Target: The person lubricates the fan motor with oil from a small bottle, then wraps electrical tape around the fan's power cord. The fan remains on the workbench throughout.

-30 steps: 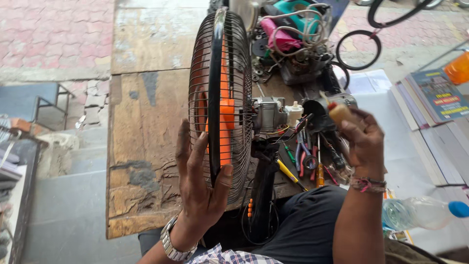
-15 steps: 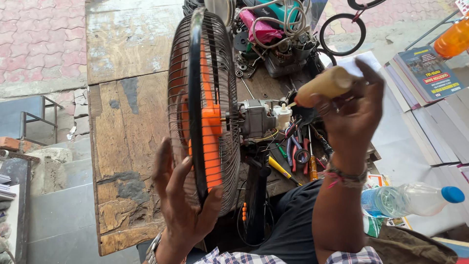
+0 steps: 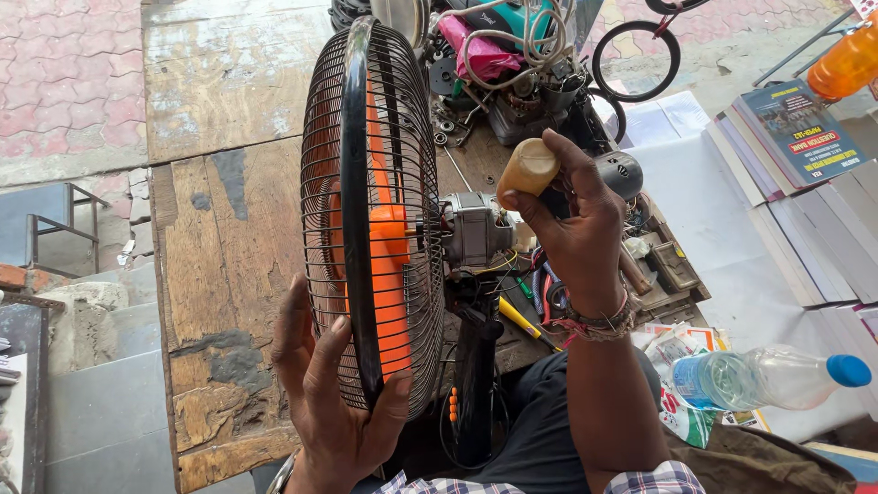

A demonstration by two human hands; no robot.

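A table fan stands side-on on the wooden bench, with a black wire cage (image 3: 366,119), orange blades (image 3: 389,265) and a bare grey motor (image 3: 471,233) behind the cage. My left hand (image 3: 329,402) grips the cage's lower rim. My right hand (image 3: 572,229) is raised just right of the motor and holds a small tan, rounded bottle (image 3: 528,169) tilted toward the motor. The fan's black stand (image 3: 476,366) drops between my hands.
Worn wooden bench (image 3: 229,229) carries tangled wires, a teal tool and a pink bag (image 3: 485,50) at the back, and screwdrivers (image 3: 526,320) near the stand. Books (image 3: 791,128) lie on a white surface at right, a clear blue-capped bottle (image 3: 768,377) by my lap.
My right hand lifted the tan bottle from the tools up to beside the motor. My left hand stayed on the cage rim while the view shifted closer.
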